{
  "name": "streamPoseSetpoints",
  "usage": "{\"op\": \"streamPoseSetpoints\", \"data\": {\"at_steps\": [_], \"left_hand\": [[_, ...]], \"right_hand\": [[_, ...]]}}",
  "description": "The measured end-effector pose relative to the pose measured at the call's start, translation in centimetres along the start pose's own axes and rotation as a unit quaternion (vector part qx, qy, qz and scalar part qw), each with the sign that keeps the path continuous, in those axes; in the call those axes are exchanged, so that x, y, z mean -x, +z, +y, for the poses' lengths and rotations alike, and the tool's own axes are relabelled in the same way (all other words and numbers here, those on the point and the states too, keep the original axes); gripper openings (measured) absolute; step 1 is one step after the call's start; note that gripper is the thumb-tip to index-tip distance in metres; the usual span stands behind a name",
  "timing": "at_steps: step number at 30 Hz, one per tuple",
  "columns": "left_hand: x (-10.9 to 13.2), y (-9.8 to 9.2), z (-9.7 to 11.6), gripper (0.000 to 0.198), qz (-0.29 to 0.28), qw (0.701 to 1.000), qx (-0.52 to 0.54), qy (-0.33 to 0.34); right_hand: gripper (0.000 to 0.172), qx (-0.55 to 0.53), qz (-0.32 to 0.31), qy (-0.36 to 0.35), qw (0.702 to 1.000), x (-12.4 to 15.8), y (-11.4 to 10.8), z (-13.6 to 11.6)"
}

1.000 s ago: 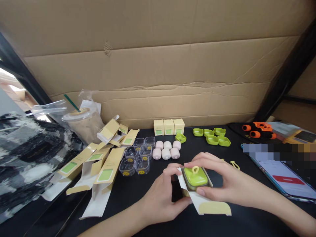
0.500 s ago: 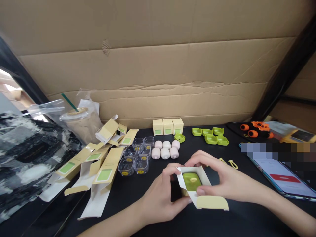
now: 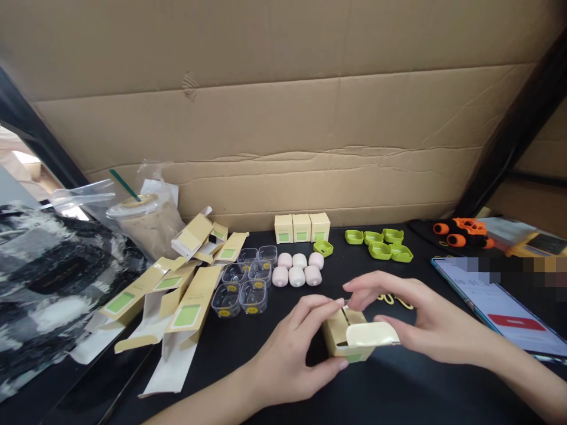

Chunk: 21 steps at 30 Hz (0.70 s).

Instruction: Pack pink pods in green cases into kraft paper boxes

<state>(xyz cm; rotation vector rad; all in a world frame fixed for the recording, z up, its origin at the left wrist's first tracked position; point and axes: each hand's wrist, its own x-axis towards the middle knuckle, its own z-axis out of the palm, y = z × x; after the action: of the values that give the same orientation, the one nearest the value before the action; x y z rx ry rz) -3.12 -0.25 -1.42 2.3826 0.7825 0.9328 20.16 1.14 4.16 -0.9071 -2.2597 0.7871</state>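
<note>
A small tan carton (image 3: 349,339) stands on the black table (image 3: 398,389) near me. My left hand (image 3: 292,348) grips its left side, thumb underneath and fingers on the top edge. My right hand (image 3: 411,321) holds the right side, with the thumb on the pale lid flap (image 3: 370,333) that is folded partly over the top. The side flaps lie folded in and the green case inside is hidden.
Flat tan cartons (image 3: 177,295) lie at left beside clear plastic cups (image 3: 243,286), pink pieces (image 3: 299,268) and three closed small boxes (image 3: 302,227). Green cases (image 3: 383,245) sit behind, a phone (image 3: 500,307) at right, an iced drink (image 3: 144,224) and a patterned bag (image 3: 48,277) at left.
The green case went down into the carton. The side flaps were folded in and the lid flap came up over the top, so the case is no longer visible.
</note>
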Motion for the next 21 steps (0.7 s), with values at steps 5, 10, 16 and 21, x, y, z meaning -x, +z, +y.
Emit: {"op": "streamPoseSetpoints", "data": {"at_steps": [5,10,16,21], "left_hand": [[-0.1,0.0,-0.1,0.047,0.013,1.0,0.003,0.013],[-0.1,-0.1,0.0,0.04,0.011,1.0,0.014,-0.002],[0.1,-0.1,0.1,0.038,0.004,0.998,0.043,-0.04],[0.4,0.5,-0.5,0.054,0.048,0.996,0.061,-0.038]], "right_hand": [[0.04,-0.001,0.009,-0.083,0.997,-0.2,-0.1,1.0],[0.012,0.003,0.065,-0.084,0.994,-0.8,1.3,1.4],[0.022,-0.069,0.045,0.031,0.996,-1.4,2.3,1.9],[0.025,-0.098,0.051,0.06,0.992,-1.7,2.6,2.1]]}}
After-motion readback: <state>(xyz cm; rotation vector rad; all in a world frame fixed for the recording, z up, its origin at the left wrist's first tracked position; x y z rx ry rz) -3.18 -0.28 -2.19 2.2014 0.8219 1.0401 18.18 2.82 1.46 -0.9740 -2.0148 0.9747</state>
